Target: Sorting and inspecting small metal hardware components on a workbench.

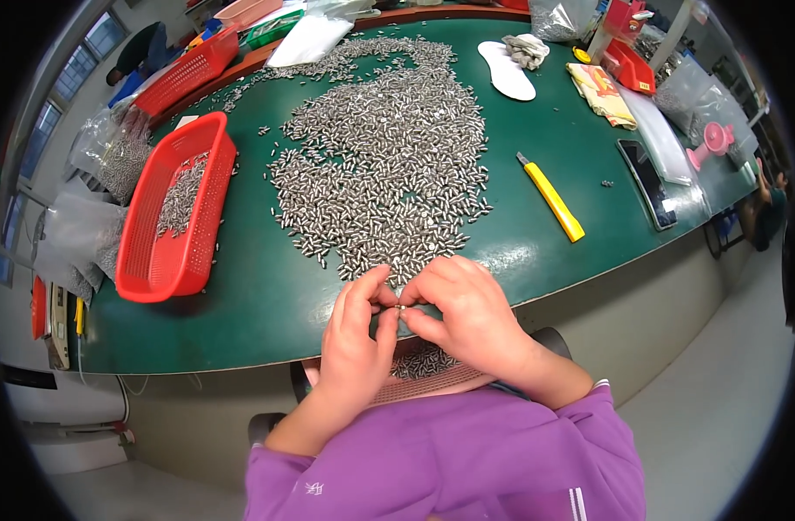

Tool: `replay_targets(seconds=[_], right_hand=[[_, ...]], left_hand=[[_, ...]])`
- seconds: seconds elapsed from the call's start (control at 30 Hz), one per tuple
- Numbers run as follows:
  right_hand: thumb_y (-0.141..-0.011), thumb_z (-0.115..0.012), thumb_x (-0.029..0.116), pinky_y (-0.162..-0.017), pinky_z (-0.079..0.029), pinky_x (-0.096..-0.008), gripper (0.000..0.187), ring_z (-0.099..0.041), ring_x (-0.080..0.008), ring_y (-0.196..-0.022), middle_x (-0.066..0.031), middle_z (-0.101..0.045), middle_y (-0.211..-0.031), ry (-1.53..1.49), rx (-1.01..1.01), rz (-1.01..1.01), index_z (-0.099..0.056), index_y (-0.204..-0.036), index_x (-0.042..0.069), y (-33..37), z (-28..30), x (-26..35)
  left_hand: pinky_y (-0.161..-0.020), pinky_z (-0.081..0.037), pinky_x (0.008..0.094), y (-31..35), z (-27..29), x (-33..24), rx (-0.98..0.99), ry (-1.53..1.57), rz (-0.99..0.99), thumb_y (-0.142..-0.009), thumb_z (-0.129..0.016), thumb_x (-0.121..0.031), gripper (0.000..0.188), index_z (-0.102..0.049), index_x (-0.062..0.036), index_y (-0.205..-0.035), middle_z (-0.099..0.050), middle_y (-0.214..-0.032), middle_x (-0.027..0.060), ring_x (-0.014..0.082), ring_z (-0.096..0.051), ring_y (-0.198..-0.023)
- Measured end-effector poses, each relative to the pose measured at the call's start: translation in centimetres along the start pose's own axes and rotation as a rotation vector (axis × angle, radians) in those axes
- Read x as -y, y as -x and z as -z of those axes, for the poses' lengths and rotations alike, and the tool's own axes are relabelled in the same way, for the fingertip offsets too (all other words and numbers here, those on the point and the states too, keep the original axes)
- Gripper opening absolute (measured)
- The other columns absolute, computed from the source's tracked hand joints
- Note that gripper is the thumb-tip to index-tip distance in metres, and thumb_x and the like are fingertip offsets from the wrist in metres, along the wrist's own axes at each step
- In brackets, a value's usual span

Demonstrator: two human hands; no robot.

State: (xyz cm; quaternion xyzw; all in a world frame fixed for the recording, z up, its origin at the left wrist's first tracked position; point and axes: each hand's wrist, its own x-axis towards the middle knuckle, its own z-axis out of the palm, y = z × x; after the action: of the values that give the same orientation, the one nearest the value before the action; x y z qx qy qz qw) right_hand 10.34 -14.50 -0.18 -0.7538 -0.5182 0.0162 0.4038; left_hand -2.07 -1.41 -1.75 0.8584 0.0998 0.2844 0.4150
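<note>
A broad heap of small silvery, bullet-shaped metal parts (389, 148) covers the middle of the green table (250, 304). At the heap's near edge my left hand (354, 334) and my right hand (467, 317) meet, fingertips nearly touching. Between them they pinch one tiny metal part (401, 306), mostly covered by the fingers. Below my hands, at the table's front edge, a pink basket (432, 382) holds more of these parts; my wrists partly hide it.
At the left stands a red perforated basket (137, 252) with some parts inside, beside plastic bags (76, 226) of parts. On the right lie a yellow utility knife (554, 200), a phone (647, 184) and a white insole (507, 73). A pink stand (712, 143) is farther right.
</note>
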Motion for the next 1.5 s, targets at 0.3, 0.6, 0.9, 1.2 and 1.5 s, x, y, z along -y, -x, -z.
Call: replay_targets(seconds=[0.3, 0.6, 0.9, 1.2, 1.5], right_hand=[[-0.080, -0.078, 0.015, -0.080, -0.047, -0.0449, 0.017, -0.060, -0.0310, -0.090, -0.0062, -0.062, -0.092, -0.058, 0.017, 0.026, -0.067, -0.091, 0.009, 0.1, 0.0, -0.5], [-0.080, -0.077, 0.014, -0.080, -0.047, -0.0442, 0.016, -0.060, -0.0302, -0.090, -0.0058, -0.062, -0.092, -0.047, 0.021, 0.020, -0.067, -0.091, 0.009, 0.1, 0.1, -0.5], [-0.081, -0.077, 0.015, -0.079, -0.047, -0.0442, 0.013, -0.060, -0.0301, -0.090, -0.0056, -0.060, -0.090, -0.042, 0.012, 0.019, -0.068, -0.090, 0.011, 0.0, 0.2, -0.3], [-0.081, -0.077, 0.015, -0.079, -0.047, -0.0445, 0.013, -0.060, -0.0300, -0.089, -0.0057, -0.060, -0.090, -0.046, 0.021, 0.013, -0.067, -0.089, 0.011, 0.0, 0.2, -0.3], [-0.080, -0.078, 0.015, -0.079, -0.047, -0.0444, 0.016, -0.060, -0.0302, -0.090, -0.0058, -0.061, -0.091, -0.050, 0.013, 0.018, -0.067, -0.089, 0.010, 0.0, 0.1, -0.4]], left_hand=[[-0.083, -0.057, 0.0351, -0.2, 0.2, -0.1, 0.024, 0.017, 0.023, -0.087, -0.065, 0.010, 0.060, -0.048, -0.0016, -0.143, -0.061, -0.108, 0.0127, 0.0232, -0.065, -0.095], [-0.085, -0.054, 0.0376, -0.1, 0.8, -0.5, 0.028, -0.063, 0.010, -0.085, -0.069, 0.008, 0.060, -0.051, -0.0027, -0.140, -0.063, -0.104, 0.0110, 0.0256, -0.063, -0.095], [-0.081, -0.051, 0.0377, -0.6, 1.1, -0.5, 0.062, -0.212, -0.045, -0.082, -0.070, 0.007, 0.052, -0.056, -0.0022, -0.132, -0.066, -0.091, 0.0069, 0.0244, -0.062, -0.087], [-0.079, -0.053, 0.0372, -1.0, 1.5, -0.9, 0.158, -0.144, -0.012, -0.082, -0.068, 0.010, 0.058, -0.050, -0.0006, -0.136, -0.064, -0.094, 0.0095, 0.0248, -0.064, -0.086], [-0.080, -0.053, 0.0347, -0.7, 1.3, -0.6, 0.123, -0.016, 0.061, -0.084, -0.069, 0.009, 0.060, -0.049, -0.0009, -0.139, -0.066, -0.097, 0.0086, 0.0213, -0.065, -0.089]])
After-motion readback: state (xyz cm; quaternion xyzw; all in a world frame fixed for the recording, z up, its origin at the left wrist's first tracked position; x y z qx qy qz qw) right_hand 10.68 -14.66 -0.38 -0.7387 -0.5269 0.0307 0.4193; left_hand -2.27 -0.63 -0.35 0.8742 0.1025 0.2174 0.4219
